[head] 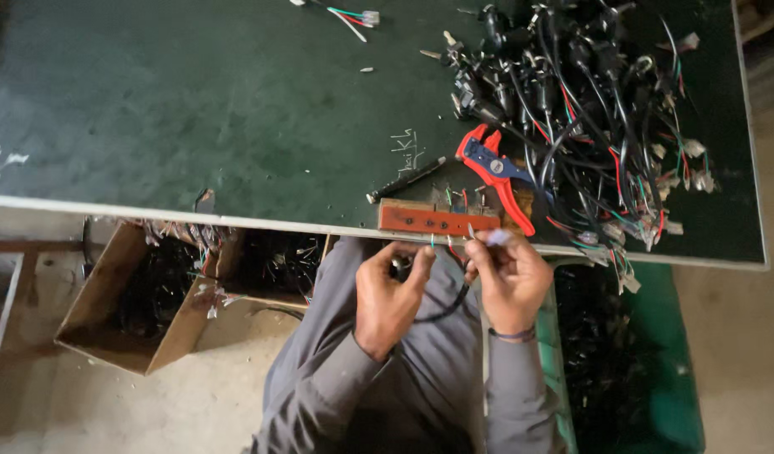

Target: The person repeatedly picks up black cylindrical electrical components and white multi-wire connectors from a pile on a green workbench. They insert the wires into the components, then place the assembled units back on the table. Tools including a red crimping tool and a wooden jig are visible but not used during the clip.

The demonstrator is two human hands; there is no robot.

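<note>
My left hand (389, 296) and my right hand (510, 280) are held close together over my lap, just below the table's front edge (236, 220). Both grip one black cable (448, 309) that loops between them. Thin coloured wire ends stick up from my right fingers, with a small white connector (497, 238) at their tip. A red-brown wooden block (437, 220) lies on the table edge right above my hands. Red-and-blue wire strippers (498, 171) rest beside it.
A big tangle of black cables with coloured wires and white connectors (597, 109) fills the dark green table's right side. A black pen (406, 179) lies nearby. An open cardboard box (143, 294) with wire scraps stands on the floor at left; a green bin (647, 361) at right.
</note>
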